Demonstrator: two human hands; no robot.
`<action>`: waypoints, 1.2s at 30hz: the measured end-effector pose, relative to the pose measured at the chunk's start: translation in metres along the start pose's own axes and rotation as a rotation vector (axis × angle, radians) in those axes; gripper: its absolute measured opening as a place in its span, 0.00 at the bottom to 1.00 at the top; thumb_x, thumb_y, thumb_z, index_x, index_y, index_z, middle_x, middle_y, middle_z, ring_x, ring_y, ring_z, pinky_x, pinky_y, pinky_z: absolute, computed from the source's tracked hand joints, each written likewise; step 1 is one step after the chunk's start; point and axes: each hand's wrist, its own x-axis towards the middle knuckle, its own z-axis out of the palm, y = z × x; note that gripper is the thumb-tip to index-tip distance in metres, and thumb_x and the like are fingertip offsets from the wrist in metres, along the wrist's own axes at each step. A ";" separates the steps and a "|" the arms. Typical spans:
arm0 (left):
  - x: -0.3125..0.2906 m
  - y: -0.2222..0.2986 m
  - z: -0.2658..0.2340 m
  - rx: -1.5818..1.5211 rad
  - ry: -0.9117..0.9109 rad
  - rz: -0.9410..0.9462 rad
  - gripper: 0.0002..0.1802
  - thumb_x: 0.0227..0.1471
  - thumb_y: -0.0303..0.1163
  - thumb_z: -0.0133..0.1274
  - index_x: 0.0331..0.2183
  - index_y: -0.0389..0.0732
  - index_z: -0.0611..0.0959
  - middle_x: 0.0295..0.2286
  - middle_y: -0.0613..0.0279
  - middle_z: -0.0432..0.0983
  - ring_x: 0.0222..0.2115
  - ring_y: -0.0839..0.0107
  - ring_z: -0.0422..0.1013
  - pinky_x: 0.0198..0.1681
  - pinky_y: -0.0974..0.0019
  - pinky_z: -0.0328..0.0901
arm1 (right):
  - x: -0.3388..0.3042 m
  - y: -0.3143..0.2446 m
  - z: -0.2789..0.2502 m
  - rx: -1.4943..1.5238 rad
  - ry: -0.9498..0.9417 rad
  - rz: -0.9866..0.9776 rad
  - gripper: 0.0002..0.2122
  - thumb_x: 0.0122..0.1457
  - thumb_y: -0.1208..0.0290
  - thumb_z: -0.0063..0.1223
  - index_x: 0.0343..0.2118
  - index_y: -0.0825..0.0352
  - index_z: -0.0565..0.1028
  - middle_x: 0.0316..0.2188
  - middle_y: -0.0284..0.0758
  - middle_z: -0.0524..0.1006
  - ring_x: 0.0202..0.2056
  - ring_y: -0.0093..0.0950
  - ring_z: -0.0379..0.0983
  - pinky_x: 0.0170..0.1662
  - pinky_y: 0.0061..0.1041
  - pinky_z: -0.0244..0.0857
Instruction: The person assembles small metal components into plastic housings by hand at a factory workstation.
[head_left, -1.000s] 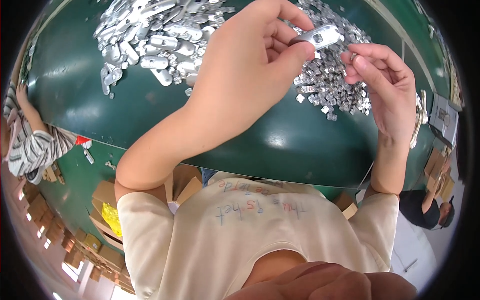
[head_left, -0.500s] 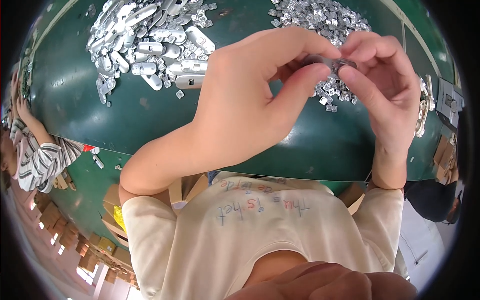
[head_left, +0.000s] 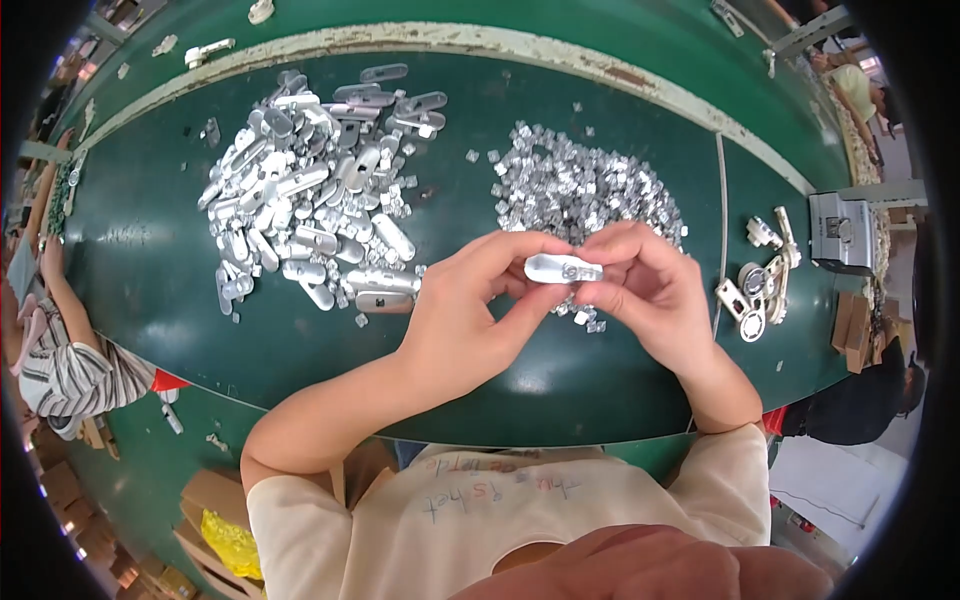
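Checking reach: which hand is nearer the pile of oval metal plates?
Left. The left hand is by the lower right edge of the pile of oval metal plates; the right hand is farther right, beyond the left hand.

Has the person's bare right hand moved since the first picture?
Yes: judged against the thin pale seam in the green tabletop, the right hand is now farther left.

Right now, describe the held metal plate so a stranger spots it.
On the dark green table, find the heap of small silver pieces. At its near side, the left hand and right hand hold the elongated silver plate. Only this one is held; similar plates lie heaped.
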 end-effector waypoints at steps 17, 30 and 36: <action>0.010 0.002 -0.022 -0.152 0.144 -0.259 0.15 0.48 0.22 0.53 0.41 0.34 0.74 0.28 0.64 0.72 0.25 0.83 0.68 0.26 0.79 0.64 | 0.367 0.035 -0.263 -1.305 0.536 0.261 0.33 0.47 0.32 0.36 0.57 0.37 0.56 0.57 0.45 0.56 0.61 0.47 0.38 0.58 0.51 0.38; 0.025 0.008 -0.029 -0.104 0.148 -0.349 0.15 0.47 0.18 0.52 0.41 0.33 0.73 0.34 0.60 0.69 0.27 0.80 0.70 0.27 0.79 0.66 | 0.370 0.034 -0.257 -1.804 0.781 -0.553 0.12 0.51 0.65 0.50 0.32 0.69 0.71 0.29 0.43 0.71 0.32 0.37 0.70 0.36 0.30 0.64; 0.017 -0.001 -0.023 -0.082 0.124 -0.272 0.14 0.46 0.21 0.54 0.39 0.34 0.75 0.32 0.58 0.72 0.27 0.79 0.72 0.28 0.77 0.66 | 0.289 0.020 -0.189 -1.740 0.089 -0.287 0.11 0.46 0.69 0.52 0.31 0.71 0.73 0.26 0.46 0.73 0.33 0.42 0.71 0.36 0.34 0.66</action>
